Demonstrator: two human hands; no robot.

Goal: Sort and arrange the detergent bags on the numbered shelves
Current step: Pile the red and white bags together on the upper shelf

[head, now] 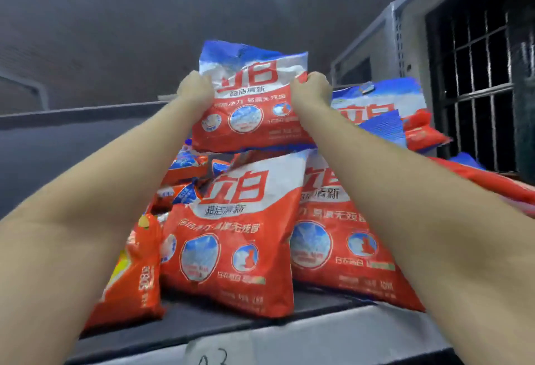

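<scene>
1. Left hand point(194, 89) and right hand point(313, 86) each clench an upper side edge of one red, white and blue plastic detergent bag point(249, 104), held above the pile at the far centre.
2. Two larger red matching bags point(231, 237) stand upright at the near edge of the grey metal shelf point(333, 333).
3. Sorting looks partly done: the jumbled bags point(385, 121) at far right probably remain to be arranged.

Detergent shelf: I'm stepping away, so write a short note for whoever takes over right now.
Left hand and right hand each grip a side of the red, white and blue plastic detergent bag, held above the pile.
Two matching red bags stand upright at the front of the grey metal shelf; more lie jumbled behind and to the right.
Done: front row started.
Left: place the held bag, straighten the rest.
</scene>
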